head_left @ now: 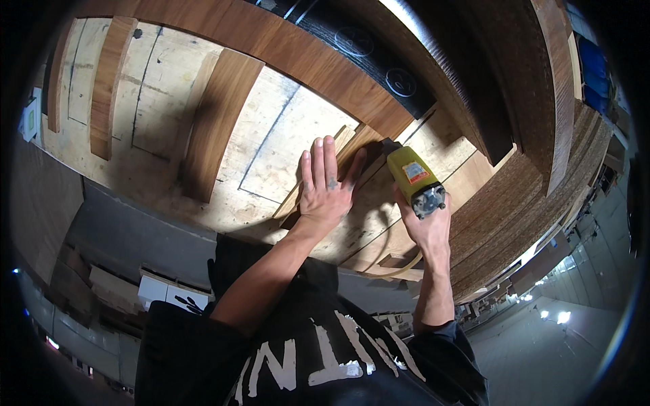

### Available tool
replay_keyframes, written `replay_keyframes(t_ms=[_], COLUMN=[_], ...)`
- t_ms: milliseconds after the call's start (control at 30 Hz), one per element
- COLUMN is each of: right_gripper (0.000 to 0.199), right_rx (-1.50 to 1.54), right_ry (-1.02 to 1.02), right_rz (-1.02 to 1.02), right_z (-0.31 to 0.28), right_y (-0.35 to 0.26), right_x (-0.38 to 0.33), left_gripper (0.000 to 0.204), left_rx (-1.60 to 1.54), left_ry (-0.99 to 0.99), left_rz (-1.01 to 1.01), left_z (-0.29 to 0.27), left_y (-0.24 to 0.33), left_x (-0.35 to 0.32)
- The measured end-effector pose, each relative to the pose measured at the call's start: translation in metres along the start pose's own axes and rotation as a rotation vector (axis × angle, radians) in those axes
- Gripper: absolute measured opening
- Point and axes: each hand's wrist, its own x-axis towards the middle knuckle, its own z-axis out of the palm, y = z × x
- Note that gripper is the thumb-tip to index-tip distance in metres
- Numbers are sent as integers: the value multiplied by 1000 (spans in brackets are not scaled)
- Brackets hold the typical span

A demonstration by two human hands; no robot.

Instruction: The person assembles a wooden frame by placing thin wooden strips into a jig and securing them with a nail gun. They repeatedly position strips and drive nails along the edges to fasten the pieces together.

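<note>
My left hand (328, 189) lies flat with its fingers stretched out, pressing on a short brown wooden board (366, 139) and a pale wood strip (344, 140) along its left side. The far end of that short board meets a long brown board (271, 42). Wrapped round the handle of a yellow nail gun (408, 166) is my right hand (425, 223). The gun's nose is at the right edge of the short board, close to the joint; whether it touches is hard to see. An air hose (387, 243) curves below the gun.
More brown crosspieces (223, 128) stand to the left on the pale plywood table (271, 128), which has dark drawn lines. A black board (359, 51) with chalk-like marks lies beyond the long board. Stacked particleboard panels (521, 196) rise at the right.
</note>
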Motion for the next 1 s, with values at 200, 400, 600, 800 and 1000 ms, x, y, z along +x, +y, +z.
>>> replay_keyframes(t_ms=[200, 400, 600, 800, 1000], right_gripper=[34, 34, 31, 29, 30], right_rx=[5, -10, -65, -32, 78], right_ry=[-52, -70, -58, 44, 20], right_rz=[33, -16, -67, -87, 30], right_z=[-2, 1, 6, 12, 28], right_y=[-2, -13, -10, -7, -2], right_x=[2, 10, 11, -3, -36], left_gripper=[68, 61, 62, 69, 70], left_rx=[-81, -9, -134, -159, -374], left_ry=[17, -37, -33, -119, 16], left_rz=[-13, 11, -23, -25, -12], left_z=[3, 3, 6, -1, -25], left_y=[1, -1, 0, 1, -42], left_x=[0, -3, -5, -6, -7])
